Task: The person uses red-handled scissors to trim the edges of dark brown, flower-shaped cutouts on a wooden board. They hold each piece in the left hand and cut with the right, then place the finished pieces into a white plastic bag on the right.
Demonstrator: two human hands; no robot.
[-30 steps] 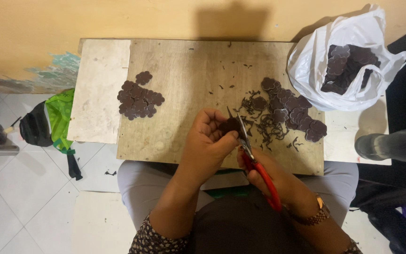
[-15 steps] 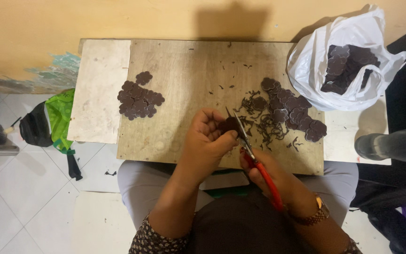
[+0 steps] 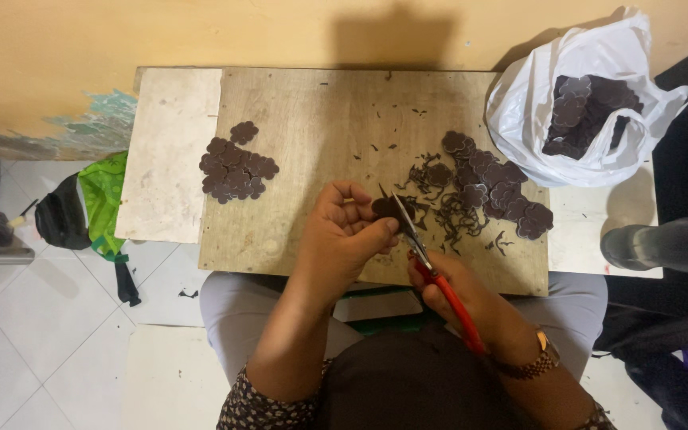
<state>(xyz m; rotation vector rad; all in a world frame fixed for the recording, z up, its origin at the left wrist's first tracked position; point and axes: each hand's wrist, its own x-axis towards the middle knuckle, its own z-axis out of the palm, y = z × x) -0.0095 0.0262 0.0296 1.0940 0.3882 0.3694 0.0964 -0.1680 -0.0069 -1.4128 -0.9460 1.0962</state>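
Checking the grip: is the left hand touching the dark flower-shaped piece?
Touching. The head view shows the left hand pinching the dark flower-shaped piece between thumb and fingers.

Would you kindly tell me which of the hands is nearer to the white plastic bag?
Right. The right hand, holding the red-handled snips, lies below-left of the white plastic bag; the left hand is farther left.

Home craft workspace: wooden board (image 3: 320,111) on lap, tiled floor (image 3: 33,334), painted wall (image 3: 201,32).
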